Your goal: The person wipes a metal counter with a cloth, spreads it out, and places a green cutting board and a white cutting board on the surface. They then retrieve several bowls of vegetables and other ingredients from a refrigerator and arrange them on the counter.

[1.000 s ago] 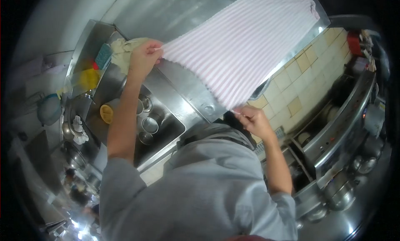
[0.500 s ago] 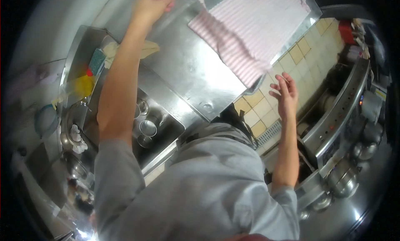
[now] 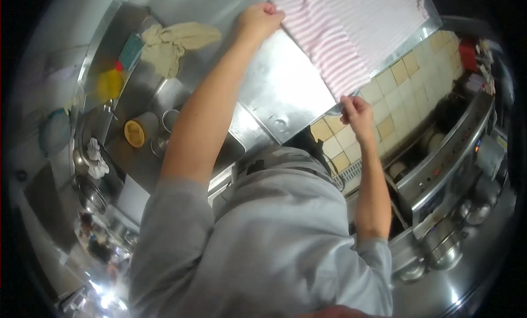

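Observation:
A pink-and-white striped cloth (image 3: 351,32) lies on the steel counter (image 3: 280,76), its near part folded back over the rest. My left hand (image 3: 262,21) is closed on the cloth's left near corner. At the right near corner, by the counter's edge, my right hand (image 3: 355,113) pinches the fabric between closed fingers. The near edge of the cloth runs fairly straight between both hands.
Left of the counter is a steel sink (image 3: 123,159) with metal cups and a yellow-rimmed container (image 3: 134,133). A beige cloth (image 3: 170,43) and a green sponge (image 3: 130,51) lie behind it. On the right stand a stove (image 3: 444,167) and metal pots (image 3: 443,246), beyond the tiled floor (image 3: 387,101).
The cloth's near end was pulled toward me, then let go and folded back. Both hands, empty half a second ago, have taken hold of its near corners.

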The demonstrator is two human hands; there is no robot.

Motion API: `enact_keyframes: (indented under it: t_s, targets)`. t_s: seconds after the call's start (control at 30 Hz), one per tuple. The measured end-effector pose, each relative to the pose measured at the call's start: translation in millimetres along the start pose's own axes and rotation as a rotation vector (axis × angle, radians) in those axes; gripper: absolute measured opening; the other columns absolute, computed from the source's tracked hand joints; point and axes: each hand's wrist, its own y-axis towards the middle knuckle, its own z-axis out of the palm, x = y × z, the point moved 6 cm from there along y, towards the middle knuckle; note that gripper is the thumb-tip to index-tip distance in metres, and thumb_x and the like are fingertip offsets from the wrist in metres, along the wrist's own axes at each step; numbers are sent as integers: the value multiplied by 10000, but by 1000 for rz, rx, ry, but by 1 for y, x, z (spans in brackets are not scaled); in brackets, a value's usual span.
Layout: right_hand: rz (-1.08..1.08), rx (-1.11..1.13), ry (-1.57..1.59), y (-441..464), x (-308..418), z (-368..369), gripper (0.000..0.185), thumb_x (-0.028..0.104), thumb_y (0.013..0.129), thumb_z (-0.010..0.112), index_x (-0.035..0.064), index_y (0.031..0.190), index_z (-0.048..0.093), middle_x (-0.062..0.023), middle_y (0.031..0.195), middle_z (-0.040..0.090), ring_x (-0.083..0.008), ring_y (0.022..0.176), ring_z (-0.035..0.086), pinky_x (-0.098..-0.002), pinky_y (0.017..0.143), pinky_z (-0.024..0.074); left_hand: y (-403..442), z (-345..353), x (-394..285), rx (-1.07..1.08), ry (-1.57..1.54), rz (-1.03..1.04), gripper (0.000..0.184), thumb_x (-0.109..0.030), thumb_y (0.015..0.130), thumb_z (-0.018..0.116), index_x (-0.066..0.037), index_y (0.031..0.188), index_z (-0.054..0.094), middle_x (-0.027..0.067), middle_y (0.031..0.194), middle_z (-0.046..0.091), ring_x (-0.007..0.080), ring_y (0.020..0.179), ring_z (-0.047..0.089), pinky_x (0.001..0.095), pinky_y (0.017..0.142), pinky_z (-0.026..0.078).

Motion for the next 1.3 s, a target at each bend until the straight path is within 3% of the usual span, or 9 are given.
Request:
enact_keyframes:
  t_s: [0.13, 0.37, 0.57, 0.63, 0.77, 0.87, 0.93, 1.17, 1.3]
  targets:
    - [-100, 26, -20, -4, 12, 14, 304, 287, 963, 669, -4, 877, 678, -14, 641, 585, -86, 499, 534, -239, 458, 417, -20, -3, -8, -69, -307, -63, 315, -166, 829, 740, 10, 1068, 637, 89, 922, 690, 161, 786, 696, 271, 667, 561]
    - [-62, 43, -145, -6, 16, 14, 340, 303, 931, 698, -30, 864, 709, -66, 630, 633, -108, 508, 593, -265, 475, 464, -30, 1, 2, -121, -395, -185, 391, -163, 813, 759, 47, 1119, 633, 139, 979, 698, 193, 802, 705, 306, 704, 587]
    - [-427, -30, -332, -3, 32, 26, 271, 235, 947, 635, -13, 866, 707, -83, 669, 662, -94, 585, 583, -254, 548, 460, -20, -2, -5, -93, -309, -179, 395, -169, 827, 767, 60, 1123, 640, 140, 960, 716, 183, 799, 705, 279, 697, 577]
    - [-355, 66, -262, -5, 24, 29, 207, 185, 930, 634, 3, 871, 713, -49, 671, 653, -85, 602, 543, -255, 559, 436, -11, -7, 0, -171, -447, -52, 142, -74, 941, 583, -8, 1051, 644, 97, 880, 685, 172, 768, 678, 314, 716, 582]
    - [-325, 244, -211, -24, 19, 36, 138, 109, 895, 636, 23, 795, 672, 2, 674, 611, -81, 612, 510, -256, 551, 414, -19, -33, 26, -181, -539, 49, 144, -54, 879, 625, -5, 1012, 652, 89, 795, 682, 162, 641, 659, 290, 570, 564]
    - [-310, 439, -195, -45, 18, 54, 134, 73, 875, 635, 28, 749, 637, 4, 688, 600, -83, 634, 512, -259, 559, 414, -53, -67, 48, -205, -338, -31, 117, -84, 866, 651, -14, 956, 677, 96, 824, 703, 167, 694, 674, 301, 634, 568]
    - [-347, 602, -255, -60, 20, 72, 109, 51, 852, 630, 24, 747, 626, -34, 700, 610, -114, 647, 541, -293, 583, 439, -74, -82, 73, -214, -338, -39, 372, -158, 835, 756, 45, 1126, 647, 132, 959, 716, 173, 788, 704, 263, 668, 574]
    - [-409, 837, -386, -102, 36, 99, 131, 113, 880, 686, 6, 808, 660, -75, 712, 624, -137, 674, 588, -324, 616, 481, -127, -107, 97, -256, -217, -130, 401, -168, 837, 761, 45, 1153, 636, 131, 979, 715, 168, 811, 706, 258, 685, 568]
    - [-185, 743, -192, -86, 30, 59, 173, 179, 941, 670, 12, 970, 704, -56, 753, 655, -140, 742, 643, -293, 632, 518, -140, -118, 72, -509, 0, 143, 401, -214, 880, 729, 27, 1185, 631, 166, 1098, 689, 218, 994, 681, 311, 842, 543]
